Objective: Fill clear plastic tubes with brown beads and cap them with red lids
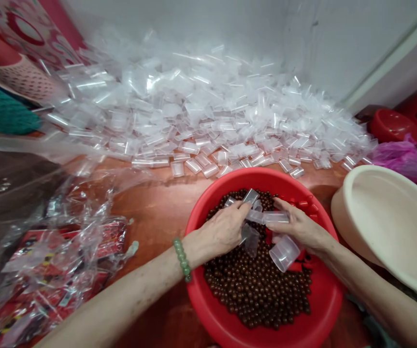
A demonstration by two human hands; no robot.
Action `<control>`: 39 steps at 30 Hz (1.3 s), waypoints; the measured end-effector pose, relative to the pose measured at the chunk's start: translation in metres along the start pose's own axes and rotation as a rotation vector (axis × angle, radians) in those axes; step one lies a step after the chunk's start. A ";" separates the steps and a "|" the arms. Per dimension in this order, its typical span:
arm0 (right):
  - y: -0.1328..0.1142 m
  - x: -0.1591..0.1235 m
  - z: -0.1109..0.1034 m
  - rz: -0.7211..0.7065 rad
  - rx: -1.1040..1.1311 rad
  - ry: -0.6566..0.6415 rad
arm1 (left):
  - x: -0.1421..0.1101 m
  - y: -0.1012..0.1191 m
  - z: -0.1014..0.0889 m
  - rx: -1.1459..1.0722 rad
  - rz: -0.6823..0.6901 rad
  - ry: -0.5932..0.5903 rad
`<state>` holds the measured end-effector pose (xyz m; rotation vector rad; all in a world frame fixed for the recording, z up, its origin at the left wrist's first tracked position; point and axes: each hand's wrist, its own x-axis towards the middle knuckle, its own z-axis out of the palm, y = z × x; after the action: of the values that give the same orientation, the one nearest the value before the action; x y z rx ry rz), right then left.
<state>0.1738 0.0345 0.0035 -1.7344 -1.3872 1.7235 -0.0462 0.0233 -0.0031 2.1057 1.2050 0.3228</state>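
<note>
Both hands are over a red basin (211, 319) that holds a heap of small round brown balls (255, 290). My left hand (222, 229), a green bead bracelet (181, 258) on its wrist, has its fingers closed on a clear plastic sleeve (254, 216). Between thumb and fingers, my right hand (298, 227) grips another clear sleeve (276, 217), its end close to the left one. A wider clear plastic cup-like piece (284, 252) is just below my right hand. Small red pieces (308, 205) lie at the basin's right side, partly hidden by that hand.
A large pile of clear plastic sleeves (208, 121) spreads along the wall behind the basin. To the right stands a cream basin (349, 208), with a pink plastic bag (404, 157) behind it. Clear plastic bags with red packets (56, 275) cover the table's left.
</note>
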 end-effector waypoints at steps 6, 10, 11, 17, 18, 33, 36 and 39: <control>0.002 -0.021 -0.003 0.078 0.127 0.024 | 0.004 0.000 -0.010 0.055 -0.022 0.057; -0.007 0.000 0.000 -0.057 0.037 0.076 | 0.011 -0.002 -0.018 0.142 -0.044 0.159; -0.009 0.009 0.001 -0.109 -0.017 0.091 | 0.013 -0.004 -0.019 0.151 -0.044 0.177; -0.030 0.058 0.011 -0.376 -0.449 0.068 | 0.014 -0.015 -0.019 0.129 0.032 0.266; -0.034 0.060 0.011 -0.413 -0.533 0.066 | 0.010 -0.016 -0.019 0.122 0.048 0.291; -0.005 0.004 0.032 -1.042 -1.379 -0.392 | -0.064 0.001 -0.013 0.102 0.036 0.546; -0.009 0.023 0.020 -1.038 -1.359 -0.233 | -0.068 0.006 -0.007 0.131 0.070 0.597; -0.013 0.024 0.013 -1.067 -1.338 -0.161 | -0.076 0.011 0.001 0.090 0.047 0.700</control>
<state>0.1519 0.0547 -0.0029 -0.7002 -3.0570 0.2321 -0.0796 -0.0444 0.0118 2.1661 1.5704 1.1121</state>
